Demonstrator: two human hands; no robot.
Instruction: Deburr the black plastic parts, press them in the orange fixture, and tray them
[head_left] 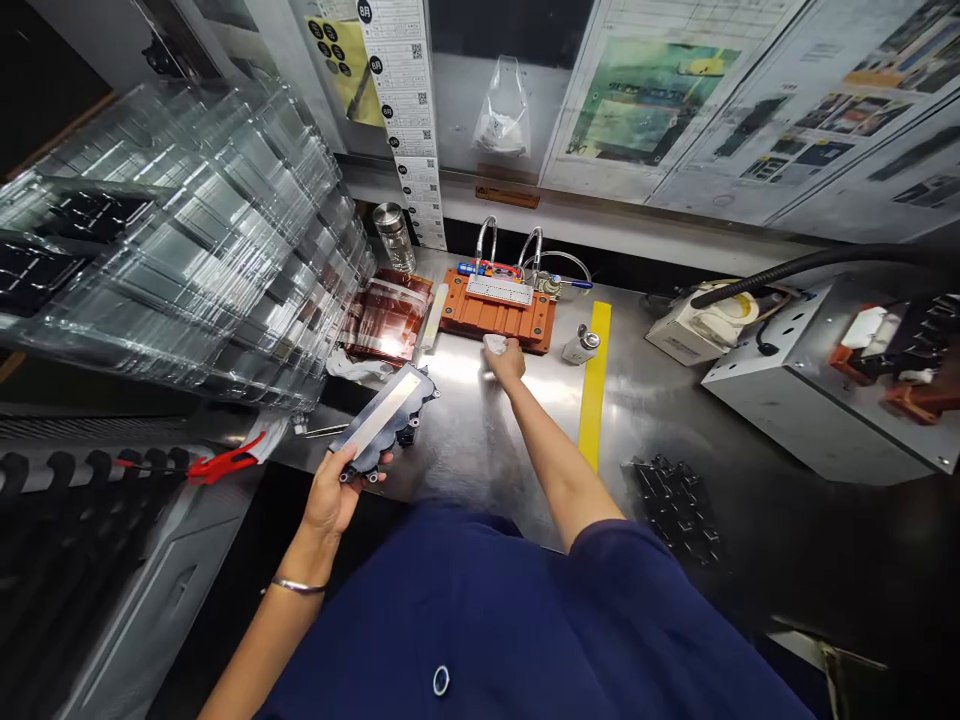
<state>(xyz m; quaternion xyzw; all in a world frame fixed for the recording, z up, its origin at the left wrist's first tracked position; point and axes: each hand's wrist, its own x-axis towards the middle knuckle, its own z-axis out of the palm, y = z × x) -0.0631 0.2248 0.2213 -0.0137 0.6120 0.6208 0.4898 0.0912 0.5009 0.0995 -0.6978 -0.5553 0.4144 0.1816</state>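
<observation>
My left hand (335,493) is closed on the lower end of a dark moulded plastic part (396,418). The part has a long pale strip on its face and small ring-shaped lugs along one edge. It is tilted above the front of the metal bench. Farther forward, my right hand (508,362) is closed around a crumpled white wipe (495,344). That hand is at the front edge of an orange fixture (495,318), which carries a light perforated bar and curved metal tubes. Whether the wipe touches the fixture, I cannot tell.
Clear plastic trays (247,240) are stacked high at left. A glass jar (395,238) and reddish-brown film packs (386,315) stand beside them. A small dispenser bottle (582,345) is near yellow tape (595,385). Black parts (675,505) lie right, below a grey machine (810,370). Red-handled pliers (225,462) hang left.
</observation>
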